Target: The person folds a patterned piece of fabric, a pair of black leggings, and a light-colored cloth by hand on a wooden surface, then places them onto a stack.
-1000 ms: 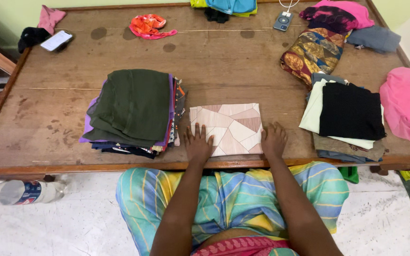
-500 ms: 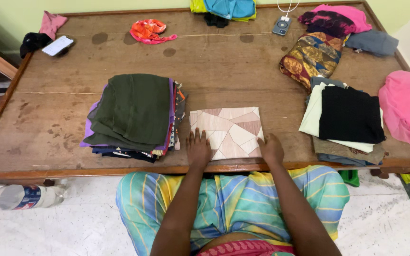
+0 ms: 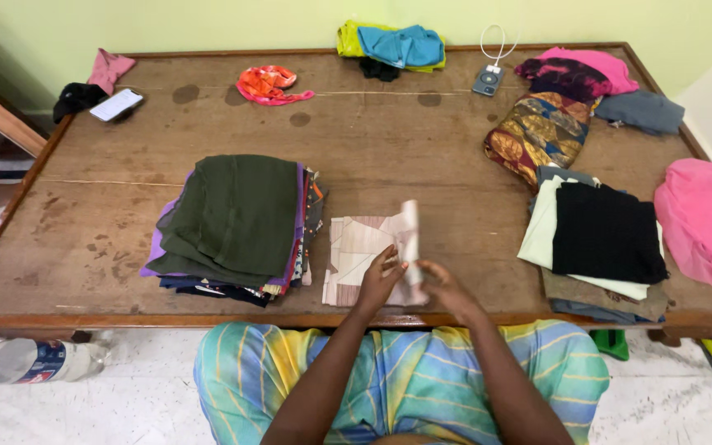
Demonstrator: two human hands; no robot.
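Wooden worktop (image 3: 422, 156): fills most of view. Pink cloth (image 3: 706, 221) at far right edge. Stack of folded clothes, dark green on top (image 3: 236, 222), sits left of centre. Second stack w/ black piece on top (image 3: 603, 235) at right. Patterned beige cloth (image 3: 368, 255) lies betw. the stacks near front edge, its right edge lifted & folded over. Left hand (image 3: 379, 278) rests on cloth, fingers spread apart. Right hand (image 3: 442, 284): fingers pinched together on the lifted fold.
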